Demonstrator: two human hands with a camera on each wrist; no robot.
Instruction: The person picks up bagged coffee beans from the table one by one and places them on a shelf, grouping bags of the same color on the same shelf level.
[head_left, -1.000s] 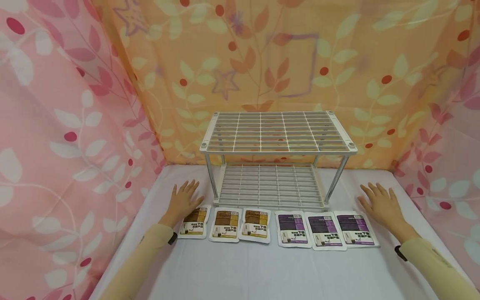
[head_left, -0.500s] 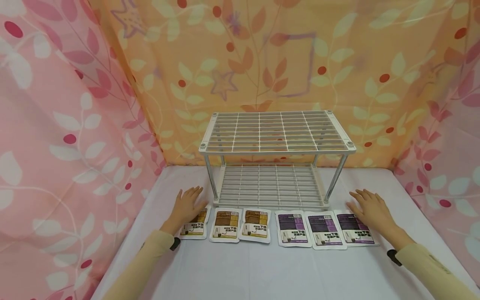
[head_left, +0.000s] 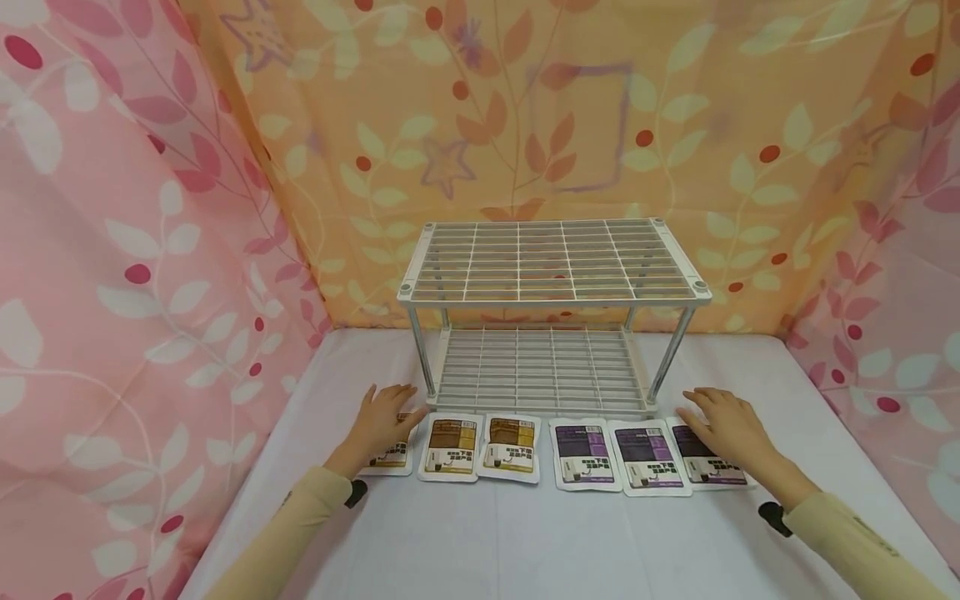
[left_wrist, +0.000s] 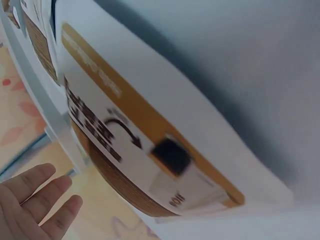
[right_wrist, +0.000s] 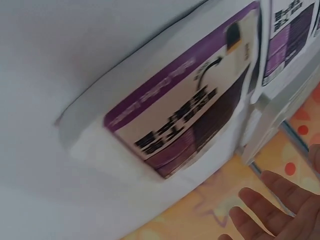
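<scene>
My left hand (head_left: 378, 425) hovers over the leftmost brown-and-white pouch (head_left: 394, 463), hiding its upper part. Its fingers are spread loosely, and in the left wrist view the pouch (left_wrist: 115, 125) lies apart from the fingertips (left_wrist: 65, 185). On the other side, my right hand (head_left: 729, 429) is above the rightmost purple-and-white pouch (head_left: 712, 473) with relaxed fingers and nothing held. The right wrist view has that pouch (right_wrist: 175, 120) flat on the cloth, away from the fingers (right_wrist: 270, 205). Another purple pouch (head_left: 649, 458) lies close beside it.
A white two-tier wire rack (head_left: 555, 302) on metal legs stands behind the pouch row. Two more brown pouches, one a middle brown pouch (head_left: 450, 450), and another purple pouch (head_left: 585, 457) lie in front of it. Floral curtains (head_left: 150, 333) enclose the white-covered table (head_left: 510, 550).
Both hands have shifted inward over the outer pouches, the right one covering more of its pouch. Their spread fingers have drawn closer together. Pouches and rack stay put.
</scene>
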